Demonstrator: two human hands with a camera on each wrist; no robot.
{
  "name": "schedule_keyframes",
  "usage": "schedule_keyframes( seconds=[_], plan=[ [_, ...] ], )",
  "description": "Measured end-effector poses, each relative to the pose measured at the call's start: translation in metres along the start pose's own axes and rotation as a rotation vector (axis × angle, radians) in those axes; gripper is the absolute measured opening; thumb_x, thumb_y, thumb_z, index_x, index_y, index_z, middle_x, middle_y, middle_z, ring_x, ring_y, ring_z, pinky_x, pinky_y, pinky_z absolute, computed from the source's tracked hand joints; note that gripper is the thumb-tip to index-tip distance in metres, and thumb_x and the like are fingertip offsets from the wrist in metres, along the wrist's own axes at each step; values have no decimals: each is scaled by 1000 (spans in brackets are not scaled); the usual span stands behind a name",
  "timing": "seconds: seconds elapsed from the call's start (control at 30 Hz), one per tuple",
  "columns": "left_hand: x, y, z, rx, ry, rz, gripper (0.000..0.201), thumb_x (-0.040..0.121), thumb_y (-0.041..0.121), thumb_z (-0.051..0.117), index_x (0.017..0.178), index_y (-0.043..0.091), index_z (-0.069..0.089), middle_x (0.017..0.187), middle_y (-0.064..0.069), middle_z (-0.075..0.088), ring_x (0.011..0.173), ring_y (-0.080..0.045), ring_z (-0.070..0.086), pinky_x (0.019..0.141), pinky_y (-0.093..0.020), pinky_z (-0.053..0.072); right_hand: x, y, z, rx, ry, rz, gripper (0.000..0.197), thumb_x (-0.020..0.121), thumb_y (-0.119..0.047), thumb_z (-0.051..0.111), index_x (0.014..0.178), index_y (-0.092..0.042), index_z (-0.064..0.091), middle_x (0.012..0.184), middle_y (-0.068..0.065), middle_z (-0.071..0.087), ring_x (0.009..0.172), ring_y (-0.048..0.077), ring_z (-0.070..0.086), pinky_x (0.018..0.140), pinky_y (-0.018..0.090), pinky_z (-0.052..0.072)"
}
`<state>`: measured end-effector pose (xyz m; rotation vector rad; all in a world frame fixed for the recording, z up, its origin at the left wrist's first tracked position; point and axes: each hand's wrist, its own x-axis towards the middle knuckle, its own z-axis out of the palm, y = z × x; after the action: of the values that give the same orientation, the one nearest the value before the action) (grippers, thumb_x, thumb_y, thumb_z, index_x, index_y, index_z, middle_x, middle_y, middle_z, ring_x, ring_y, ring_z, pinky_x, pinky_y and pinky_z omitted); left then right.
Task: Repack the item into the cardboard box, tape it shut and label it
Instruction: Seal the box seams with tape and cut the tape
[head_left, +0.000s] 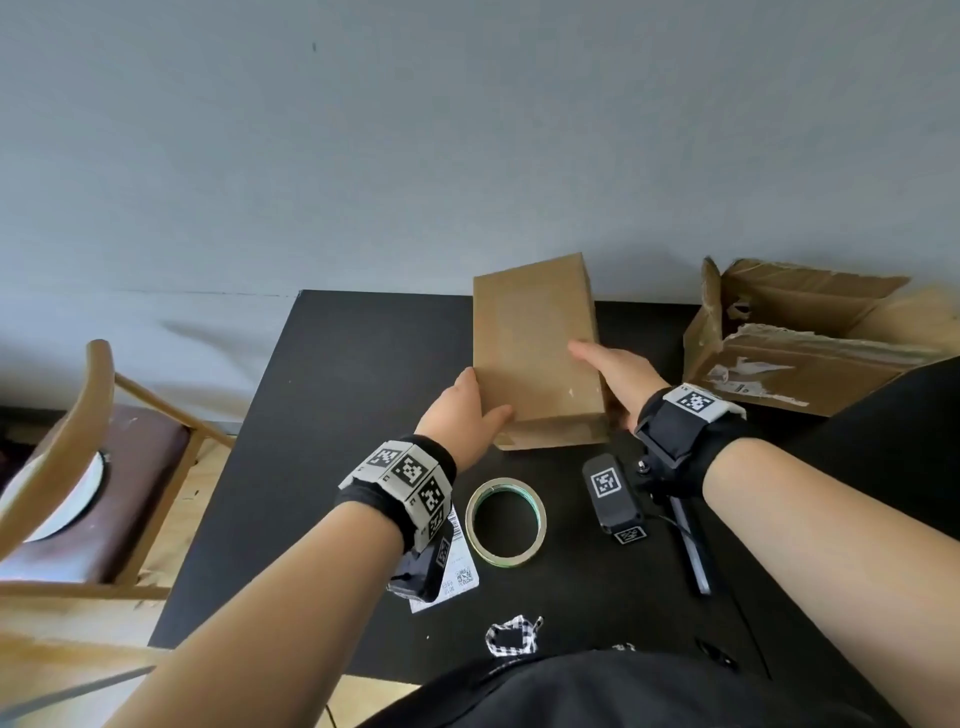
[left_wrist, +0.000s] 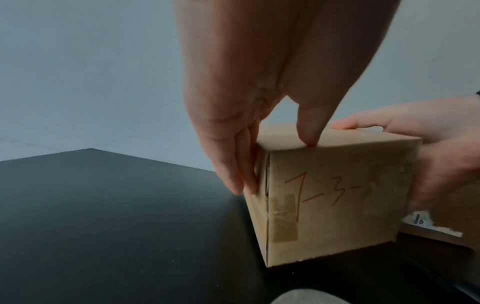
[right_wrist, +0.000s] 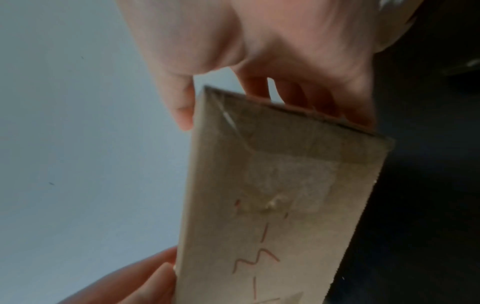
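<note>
A small closed cardboard box with red handwriting and old tape on its near end is held over the black table, far end tilted up. My left hand pinches its near left corner, thumb on top and fingers flat along the left side. My right hand grips the right side, thumb on top and fingers behind the edge. A roll of clear tape lies near me. A white printed label lies partly under my left wrist.
A larger, torn, open cardboard box stands at the table's back right. A black tagged device, a dark pen-like tool and a checked scrap of cloth lie near the front. A wooden chair stands left of the table.
</note>
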<state>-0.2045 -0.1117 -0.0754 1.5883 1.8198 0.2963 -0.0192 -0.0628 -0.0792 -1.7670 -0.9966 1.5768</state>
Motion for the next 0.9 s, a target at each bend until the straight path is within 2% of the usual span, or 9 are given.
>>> schedule_keyframes(
  seconds=[0.17,0.23,0.33,0.4,0.47,0.57,0.63,0.77,0.9],
  plan=[
    [7,0,12,72,12,24,64,91,32,56,144,13,26,126,-8,57,112,-25,56,92,-38,48,15,15,0,12,-40,122,56,93,-51,43,128,-8,47,124,7,57,114,24,53,108,43,35],
    [10,0,16,70,15,48,62,90,30,57,144,17,28,124,-7,59,111,-24,57,93,-41,49,17,17,-3,-62,-16,102,43,97,-49,34,115,-12,50,121,10,57,109,26,54,106,40,36],
    [11,-2,17,28,22,68,56,90,27,57,140,20,33,117,-6,63,105,-24,61,91,-43,50,18,16,-4,-129,-10,54,48,98,-44,28,127,-10,46,113,10,55,86,20,55,93,33,39],
    [8,-6,13,-26,4,76,56,92,24,55,143,22,33,122,-2,62,109,-21,60,95,-38,47,17,14,-1,-209,40,13,47,98,-40,32,127,-5,45,110,11,55,78,16,55,88,33,42],
    [5,-15,7,-60,1,56,53,95,22,51,145,21,33,127,0,59,114,-20,57,98,-32,43,14,11,7,-364,157,-85,44,94,-32,43,127,-4,44,118,11,54,95,25,59,89,35,46],
    [-3,-44,1,-11,35,-15,46,95,21,49,141,20,41,130,-2,57,117,-19,54,101,-30,40,-4,4,28,-733,270,-393,52,88,-22,55,135,-7,36,140,14,34,130,30,38,102,36,37],
    [-12,-68,0,129,6,-75,45,94,24,51,138,20,44,135,-5,52,122,-21,51,103,-34,40,-23,1,47,-924,185,-580,56,91,-23,53,141,-12,32,152,9,19,141,25,20,111,35,26],
    [-43,-105,6,439,-92,-155,56,90,37,56,140,19,38,148,-3,33,138,-25,28,109,-40,35,-42,21,88,-990,-113,-779,37,91,-16,51,127,-9,54,138,6,44,129,19,38,106,29,30],
    [-65,-132,24,522,-159,-98,80,87,50,57,150,23,15,159,0,8,146,-23,4,117,-42,18,-51,44,112,-1131,-204,-890,32,93,-13,47,122,-8,59,129,5,54,124,19,42,104,27,31]
  ],
)
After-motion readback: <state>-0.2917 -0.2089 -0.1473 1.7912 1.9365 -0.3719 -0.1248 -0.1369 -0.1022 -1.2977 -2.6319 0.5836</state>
